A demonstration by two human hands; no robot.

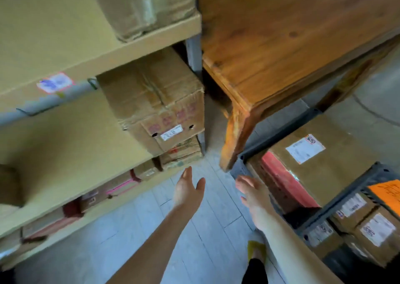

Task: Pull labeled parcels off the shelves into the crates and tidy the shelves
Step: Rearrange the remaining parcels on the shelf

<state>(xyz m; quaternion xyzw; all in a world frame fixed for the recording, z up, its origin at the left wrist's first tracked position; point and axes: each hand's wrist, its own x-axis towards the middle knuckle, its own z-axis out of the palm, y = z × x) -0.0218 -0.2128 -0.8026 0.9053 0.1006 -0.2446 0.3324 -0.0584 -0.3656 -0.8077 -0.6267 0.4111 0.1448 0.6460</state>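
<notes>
A storeroom aisle with a pale plank floor. Both hands are empty and relaxed, the left hand (188, 188) with straight fingers and the right hand (252, 194) near the dark crate (281, 132). A labeled carton (164, 110) waits at the end of the shelf (75, 136). I'd grip both lower corners, slide it out level, then lower it into the crate.
</notes>
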